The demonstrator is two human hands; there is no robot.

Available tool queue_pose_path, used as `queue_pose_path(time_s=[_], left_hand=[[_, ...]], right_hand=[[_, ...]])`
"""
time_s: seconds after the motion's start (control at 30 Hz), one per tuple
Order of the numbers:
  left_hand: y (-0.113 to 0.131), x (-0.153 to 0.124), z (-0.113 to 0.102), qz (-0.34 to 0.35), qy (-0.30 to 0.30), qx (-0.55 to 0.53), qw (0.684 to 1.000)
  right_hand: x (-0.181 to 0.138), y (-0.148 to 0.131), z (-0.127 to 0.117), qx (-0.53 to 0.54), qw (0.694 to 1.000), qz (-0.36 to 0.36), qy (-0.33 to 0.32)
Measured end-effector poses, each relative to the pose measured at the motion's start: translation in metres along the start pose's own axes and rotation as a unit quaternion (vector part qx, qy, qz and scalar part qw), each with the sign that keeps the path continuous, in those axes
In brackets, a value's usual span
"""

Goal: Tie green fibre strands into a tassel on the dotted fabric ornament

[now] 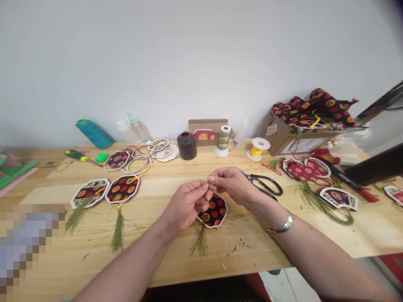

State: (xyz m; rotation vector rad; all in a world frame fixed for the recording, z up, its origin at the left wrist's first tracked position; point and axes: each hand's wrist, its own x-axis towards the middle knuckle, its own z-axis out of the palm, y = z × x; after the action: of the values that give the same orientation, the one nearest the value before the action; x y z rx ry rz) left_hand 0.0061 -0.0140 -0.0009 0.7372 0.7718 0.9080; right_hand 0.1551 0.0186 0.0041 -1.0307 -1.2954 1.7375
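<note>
My left hand (193, 202) and my right hand (231, 183) meet at the middle of the table, thumbs and fingers pinched tip to tip. A green thread tassel (199, 241) hangs below my left hand, its top end hidden in the closed fingers. What my right fingertips pinch is too small to make out. Under the hands lies a scalloped pendant (217, 212) with black patterned fabric and a pale rim, partly covered by my fingers. Black-handled scissors (267, 184) lie just beyond my right wrist.
Left are finished-looking pendants (123, 188) with tassels, a screwdriver (77, 156) and a teal thread cone (94, 133). Behind stand a black spool (187, 147), a green thread spool (224, 138) and a yellow spool (256, 153). Right are a cardboard box (280, 138) and more pendants (338, 199).
</note>
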Motion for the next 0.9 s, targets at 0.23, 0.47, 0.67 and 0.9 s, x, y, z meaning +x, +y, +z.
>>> queue_pose_path(time_s=[0.23,0.47,0.67,0.9], left_hand=[[-0.001,0.001,-0.001,0.029,0.022,0.025,0.999],[0.0,0.0,0.0,0.025,0.02,0.023,0.999],[-0.001,-0.001,-0.001,-0.004,-0.005,0.001,1.0],[0.011,-0.001,-0.002,-0.076,-0.014,-0.098,0.992]], right_hand=[[0.001,0.001,-0.004,0.048,0.999,0.018,-0.015],[0.007,0.01,-0.011,0.106,0.991,0.057,-0.055],[0.004,0.004,-0.004,0.065,0.998,0.012,-0.019],[-0.002,-0.005,0.0,0.011,0.997,-0.04,-0.061]])
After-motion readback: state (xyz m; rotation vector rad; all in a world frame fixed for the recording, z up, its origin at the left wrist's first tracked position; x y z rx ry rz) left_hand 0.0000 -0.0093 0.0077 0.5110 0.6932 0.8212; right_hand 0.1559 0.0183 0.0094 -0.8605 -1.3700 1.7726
